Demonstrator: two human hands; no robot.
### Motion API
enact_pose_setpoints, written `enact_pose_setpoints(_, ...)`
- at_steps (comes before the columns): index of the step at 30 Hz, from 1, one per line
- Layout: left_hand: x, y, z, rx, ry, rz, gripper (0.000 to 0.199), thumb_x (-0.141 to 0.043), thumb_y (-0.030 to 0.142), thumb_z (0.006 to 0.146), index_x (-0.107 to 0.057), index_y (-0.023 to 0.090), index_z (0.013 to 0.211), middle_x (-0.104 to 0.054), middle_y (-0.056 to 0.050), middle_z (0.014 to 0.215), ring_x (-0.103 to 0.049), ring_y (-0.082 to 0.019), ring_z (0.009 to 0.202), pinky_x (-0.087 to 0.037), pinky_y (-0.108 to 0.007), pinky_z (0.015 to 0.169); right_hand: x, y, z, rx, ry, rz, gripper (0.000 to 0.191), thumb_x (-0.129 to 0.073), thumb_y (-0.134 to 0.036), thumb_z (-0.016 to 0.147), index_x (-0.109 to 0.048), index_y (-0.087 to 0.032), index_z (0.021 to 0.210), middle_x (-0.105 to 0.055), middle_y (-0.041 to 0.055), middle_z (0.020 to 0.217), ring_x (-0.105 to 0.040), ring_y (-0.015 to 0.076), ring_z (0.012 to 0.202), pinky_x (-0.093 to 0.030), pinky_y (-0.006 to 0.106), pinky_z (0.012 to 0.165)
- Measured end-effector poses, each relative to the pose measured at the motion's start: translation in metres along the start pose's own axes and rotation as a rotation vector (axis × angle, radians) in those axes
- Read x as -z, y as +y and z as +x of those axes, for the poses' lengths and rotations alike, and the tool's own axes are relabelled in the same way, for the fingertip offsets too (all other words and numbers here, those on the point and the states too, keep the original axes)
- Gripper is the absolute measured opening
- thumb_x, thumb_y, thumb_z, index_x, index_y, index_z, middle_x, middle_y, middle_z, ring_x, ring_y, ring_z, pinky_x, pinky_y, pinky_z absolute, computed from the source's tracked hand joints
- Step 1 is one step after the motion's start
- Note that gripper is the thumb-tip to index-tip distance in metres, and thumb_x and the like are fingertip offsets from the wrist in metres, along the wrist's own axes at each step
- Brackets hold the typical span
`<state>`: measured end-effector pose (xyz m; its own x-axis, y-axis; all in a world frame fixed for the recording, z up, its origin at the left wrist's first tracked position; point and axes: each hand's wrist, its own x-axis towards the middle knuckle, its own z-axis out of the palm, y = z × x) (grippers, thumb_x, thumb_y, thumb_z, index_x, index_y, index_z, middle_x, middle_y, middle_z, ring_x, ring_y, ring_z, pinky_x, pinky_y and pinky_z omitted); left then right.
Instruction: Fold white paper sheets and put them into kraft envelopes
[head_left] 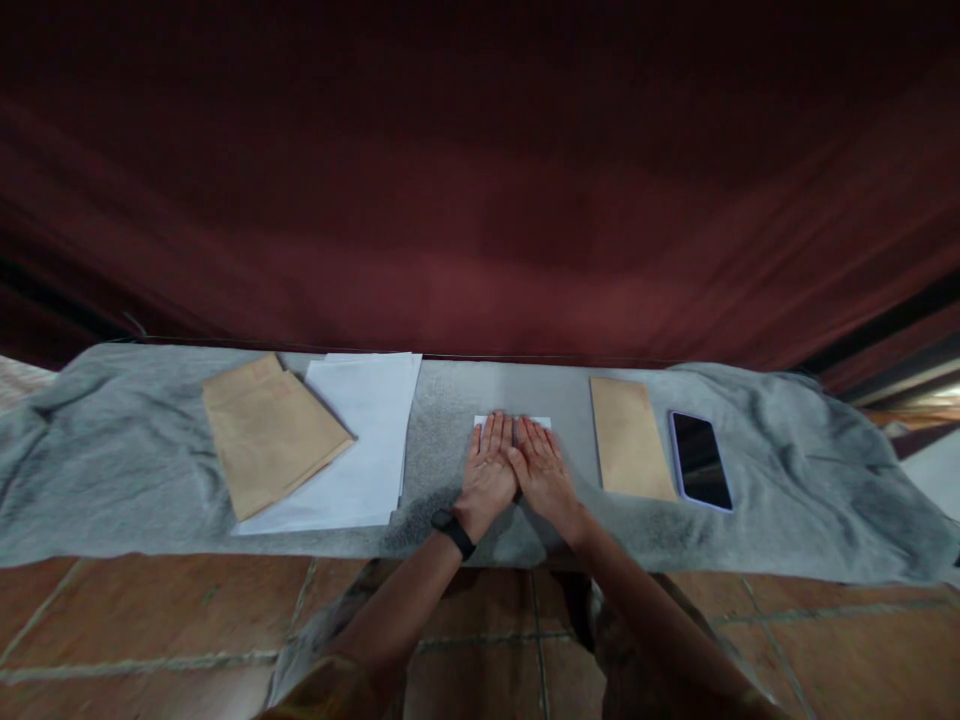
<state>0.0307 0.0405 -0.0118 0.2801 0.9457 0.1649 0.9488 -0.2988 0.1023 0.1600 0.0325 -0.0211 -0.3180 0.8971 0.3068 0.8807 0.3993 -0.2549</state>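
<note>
Both hands lie flat, side by side, on a small piece of white paper (546, 421) on the grey cloth. My left hand (489, 475) has its fingers stretched forward and wears a black band at the wrist. Beside it, my right hand (545, 472) is also flat, its thumb touching or overlapping the left hand. The hands cover most of the paper; only its far edge and corners show. Right of the hands lies a brown envelope (632, 440).
A phone (701, 460) with a purple edge lies beyond the envelope. To the left, several brown envelopes (274, 430) partly cover a stack of white sheets (367, 440). The grey cloth (442, 420) spans a long narrow surface before a dark red curtain (480, 250). Tiles (187, 610) cover the floor.
</note>
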Motion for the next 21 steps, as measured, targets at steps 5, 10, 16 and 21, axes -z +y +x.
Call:
enact_pose_setpoints(5,0.003,-0.008,-0.004,0.061,0.016,0.005,0.061,-0.031,0.027,0.101,-0.027,0.005,0.158,-0.027,-0.018,0.166,-0.022,-0.028,0.156,-0.021,-0.049,0.127,0.000,0.008,-0.005,0.034,0.027,-0.113,0.055,-0.035,-0.034,0.108,-0.034,-0.011,0.158,-0.038,0.0178,0.162,-0.029,0.0270,0.153,-0.025,0.052,0.123)
enact_pose_setpoints(10,0.009,-0.015,-0.008,0.118,0.048,-0.003,0.063,-0.031,0.038,0.104,-0.031,0.004,0.156,-0.032,-0.020,0.164,-0.026,-0.029,0.154,-0.026,-0.051,0.125,0.005,0.013,-0.007,-0.010,0.017,-0.132,0.058,-0.037,-0.036,0.107,-0.035,-0.007,0.157,-0.034,0.0205,0.162,-0.029,0.0310,0.152,-0.025,0.053,0.123)
enact_pose_setpoints(16,0.009,-0.019,-0.011,0.196,0.116,-0.019,0.072,-0.032,0.051,0.103,-0.034,0.001,0.155,-0.037,-0.025,0.160,-0.031,-0.033,0.152,-0.029,-0.053,0.123,0.009,0.019,-0.008,-0.088,0.041,-0.091,0.062,-0.031,-0.043,0.108,-0.032,-0.006,0.158,-0.036,0.0213,0.161,-0.033,0.0323,0.150,-0.026,0.055,0.122)
enact_pose_setpoints(21,0.009,-0.023,-0.013,0.216,0.131,-0.009,0.069,-0.032,0.049,0.104,-0.035,0.003,0.155,-0.038,-0.024,0.159,-0.034,-0.033,0.151,-0.030,-0.054,0.122,0.010,0.025,-0.009,-0.125,0.048,-0.131,0.063,-0.027,-0.045,0.108,-0.035,-0.005,0.157,-0.038,0.0206,0.160,-0.036,0.0345,0.148,-0.025,0.056,0.121)
